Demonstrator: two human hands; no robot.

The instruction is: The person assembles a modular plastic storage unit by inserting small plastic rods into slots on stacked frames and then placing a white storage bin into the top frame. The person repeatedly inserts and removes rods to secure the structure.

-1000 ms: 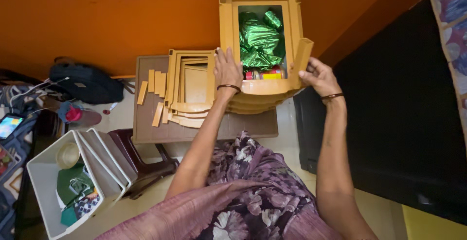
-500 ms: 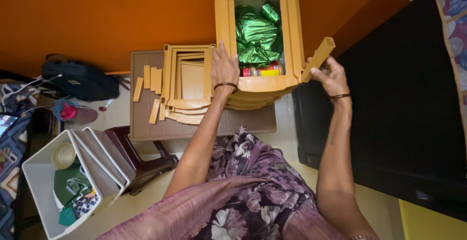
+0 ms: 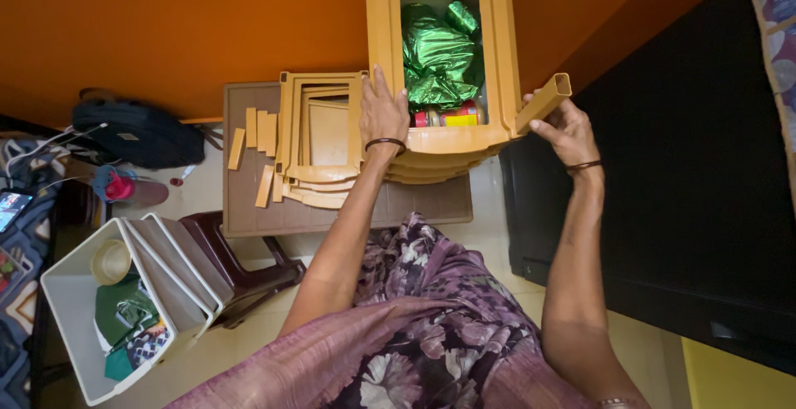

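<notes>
Tan plastic post (image 3: 543, 103) pinched in the right hand (image 3: 565, 129) beside the tan open-topped frame (image 3: 502, 52), left hand (image 3: 383, 113) flat and unclenched on its left rim, green foil (image 3: 438, 51) inside, brown desk (image 3: 249, 210) beneath

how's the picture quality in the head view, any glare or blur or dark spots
Head view: sharp overall, both hands crisp; bright glare on the green foil; the black surface on the right is dark and nearly featureless; wide-angle bending shows at the frame edges.
</notes>
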